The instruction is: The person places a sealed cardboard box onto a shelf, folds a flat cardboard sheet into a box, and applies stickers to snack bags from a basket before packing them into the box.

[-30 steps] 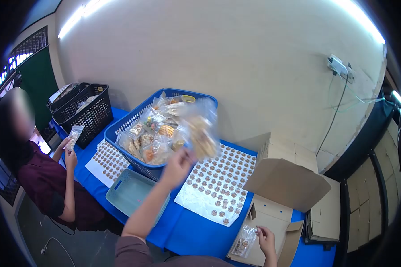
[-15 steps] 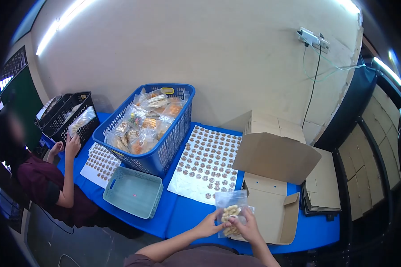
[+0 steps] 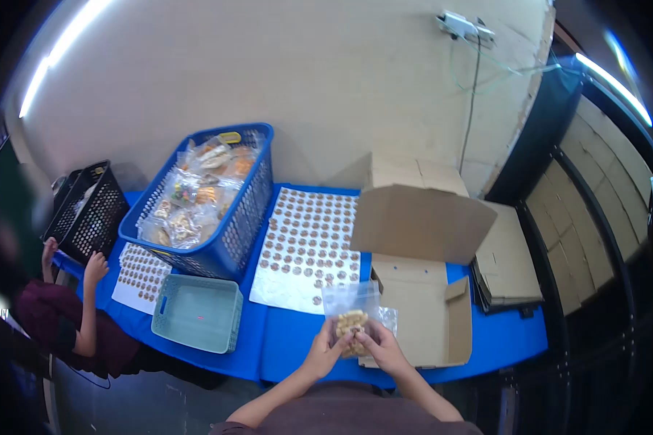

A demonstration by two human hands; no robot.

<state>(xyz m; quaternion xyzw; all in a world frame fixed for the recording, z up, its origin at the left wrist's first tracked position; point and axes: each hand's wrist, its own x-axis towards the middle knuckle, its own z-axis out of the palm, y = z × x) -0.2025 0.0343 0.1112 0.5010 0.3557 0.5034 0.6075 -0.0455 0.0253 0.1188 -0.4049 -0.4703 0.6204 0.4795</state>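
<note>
A clear plastic bag of pale, chunky snack pieces [image 3: 352, 320] is held upright between my two hands, just in front of the open cardboard box [image 3: 421, 312]. My left hand [image 3: 322, 353] grips the bag's left side, thumb across its front. My right hand [image 3: 384, 349] presses the other side, its thumb close to the left one. Behind my right hand shows another bit of clear plastic [image 3: 389, 317]; whether it is a separate bag I cannot tell. A white sheet of round brown stickers [image 3: 290, 286] lies on the blue table beyond my left hand.
Left of the sticker sheet stand a grey-green tray [image 3: 228, 341] and a blue basket [image 3: 250, 210] full of bagged snacks. A smaller sticker sheet [image 3: 134, 286], black crates [image 3: 98, 210] and a co-worker's arm [image 3: 87, 319] are farther left. Flattened cardboard [image 3: 511, 254] is stacked at right.
My view has shifted, so the scene sits farther left and higher. My hands have drawn together on the snack bag. The co-worker's raised hand no longer shows the bag it held.
</note>
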